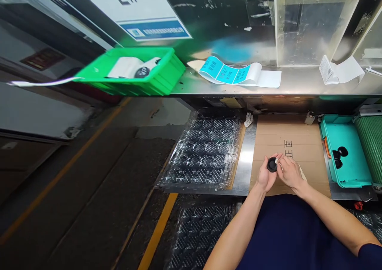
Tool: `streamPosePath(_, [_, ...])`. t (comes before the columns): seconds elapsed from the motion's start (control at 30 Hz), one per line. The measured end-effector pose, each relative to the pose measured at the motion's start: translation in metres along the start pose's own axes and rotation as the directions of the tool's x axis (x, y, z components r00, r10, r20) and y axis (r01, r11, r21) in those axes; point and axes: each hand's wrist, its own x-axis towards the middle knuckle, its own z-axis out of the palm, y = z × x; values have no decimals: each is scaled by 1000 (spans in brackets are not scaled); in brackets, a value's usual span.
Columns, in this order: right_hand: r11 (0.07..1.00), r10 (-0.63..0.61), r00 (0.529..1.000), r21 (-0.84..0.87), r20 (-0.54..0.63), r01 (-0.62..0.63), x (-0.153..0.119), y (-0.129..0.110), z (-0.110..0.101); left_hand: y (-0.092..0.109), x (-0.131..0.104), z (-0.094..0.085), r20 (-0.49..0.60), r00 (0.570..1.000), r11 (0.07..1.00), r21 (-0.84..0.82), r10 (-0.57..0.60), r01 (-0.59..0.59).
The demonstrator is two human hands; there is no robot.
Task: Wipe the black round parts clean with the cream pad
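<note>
One metal bench (245, 164); cardboard sheet (277, 128) on top; teal bin (353, 172) just R of sheet. L hand (266, 177) & R hand (290, 173) over sheet, side by side. L fingers curled nearly closed, holding blk cap (271, 165). Approx. same-size blk discs (343, 151) x3 in bin. R fingertips pinched tog. at cap's rim w/ sm. white scrap (276, 161), matl. unclear.

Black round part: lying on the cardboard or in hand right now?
In hand: the black round part sits in the left hand, the right hand at its edge, both over the cardboard.
</note>
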Motion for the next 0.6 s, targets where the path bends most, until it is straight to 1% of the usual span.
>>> streamPosePath(0.13, [983, -79, 995, 170, 63, 67, -8, -5, 6, -4, 0, -2, -19, 1000, 1000, 21, -9, 9])
streamPosePath(0.2, [988, -48, 998, 146, 29, 44, -7, -9, 8, -8, 0, -1, -9, 1000, 1000, 10, -9, 9])
streamPosePath(0.3, [996, 70, 996, 58, -60, -66, -5, -12, 9, -11, 1, 2, -6, 1000, 1000, -4, 14, -14])
streamPosePath(0.33, [996, 70, 996, 59, -60, -66, -6, -12, 9, -12, 1, 2, -10, 1000, 1000, -4, 13, -13])
streamPosePath(0.37, [996, 43, 998, 75, -43, -40, -7, -13, 9, -12, 1, 2, -13, 1000, 1000, -4, 4, -4])
streamPosePath(0.47, [991, -81, 997, 112, 19, 78, -14, -11, 8, -12, 2, -2, -11, 1000, 1000, -12, -19, 19])
streamPosePath(0.5, [992, -85, 996, 96, 17, 83, -16, -8, 8, -13, 3, -4, -10, 1000, 1000, -18, -16, 16])
streamPosePath(0.6, [1000, -7, 999, 25, -39, 8, -19, 2, 8, -15, 4, -9, -21, 1000, 999, -51, -2, 1])
